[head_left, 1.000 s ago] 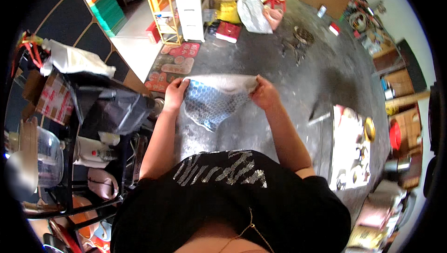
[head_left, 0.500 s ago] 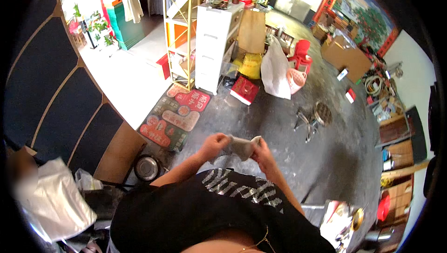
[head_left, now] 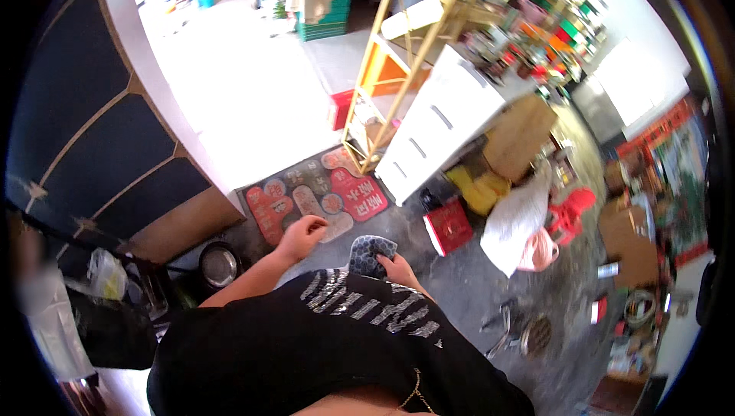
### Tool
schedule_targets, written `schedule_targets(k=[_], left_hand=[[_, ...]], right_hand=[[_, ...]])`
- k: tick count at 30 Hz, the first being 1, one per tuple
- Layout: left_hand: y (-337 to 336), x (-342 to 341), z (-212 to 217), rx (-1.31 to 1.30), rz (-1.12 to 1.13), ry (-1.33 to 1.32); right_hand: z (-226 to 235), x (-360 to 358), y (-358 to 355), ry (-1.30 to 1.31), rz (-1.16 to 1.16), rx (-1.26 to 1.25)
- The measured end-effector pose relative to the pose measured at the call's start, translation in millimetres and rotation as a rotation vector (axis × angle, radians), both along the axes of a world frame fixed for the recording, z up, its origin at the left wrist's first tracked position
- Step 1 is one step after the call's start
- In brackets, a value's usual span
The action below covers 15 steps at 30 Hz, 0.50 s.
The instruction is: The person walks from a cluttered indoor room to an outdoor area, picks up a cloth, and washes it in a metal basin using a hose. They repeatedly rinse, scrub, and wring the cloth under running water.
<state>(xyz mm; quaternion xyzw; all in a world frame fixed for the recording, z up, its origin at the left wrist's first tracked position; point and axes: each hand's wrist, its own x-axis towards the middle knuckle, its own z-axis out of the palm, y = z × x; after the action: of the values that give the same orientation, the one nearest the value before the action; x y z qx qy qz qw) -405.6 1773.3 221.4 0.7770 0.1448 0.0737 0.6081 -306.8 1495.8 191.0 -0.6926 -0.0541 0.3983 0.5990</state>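
Note:
My right hand (head_left: pixel 398 270) grips a folded cloth (head_left: pixel 367 254) in front of my chest. The cloth has a dark grey, rounded-cell pattern and a paler edge. To its left, apart from the cloth, my left hand (head_left: pixel 303 239) hangs in the air with loosely bent fingers and nothing visible in them. Beneath that hand lies a red, grey and beige doormat (head_left: pixel 318 194) on the floor.
A gold-framed shelf (head_left: pixel 383 71) and a white drawer cabinet (head_left: pixel 436 121) stand beyond the mat. Right of them are a red box (head_left: pixel 450 228), a white sack (head_left: pixel 517 221) and a round stool (head_left: pixel 535 335). A round metal pan (head_left: pixel 220 264) sits at left, below a dark panelled door (head_left: pixel 84 121).
My left hand has let go of the cloth and moved left. The cloth, earlier stretched between both hands, now hangs from my right hand showing its patterned side. The view has turned left.

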Motion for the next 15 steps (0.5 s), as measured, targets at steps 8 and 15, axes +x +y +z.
schedule_targets(k=[8, 15], left_hand=[[122.4, -7.4, -52.8, -0.365, 0.621, 0.071], [231.0, 90.2, -62.9, -0.486, 0.784, 0.07]], right_hand=[[50.1, 184.6, 206.8, -0.216, 0.527, 0.116], [97.6, 294.3, 427.4, -0.359, 0.796, 0.201]])
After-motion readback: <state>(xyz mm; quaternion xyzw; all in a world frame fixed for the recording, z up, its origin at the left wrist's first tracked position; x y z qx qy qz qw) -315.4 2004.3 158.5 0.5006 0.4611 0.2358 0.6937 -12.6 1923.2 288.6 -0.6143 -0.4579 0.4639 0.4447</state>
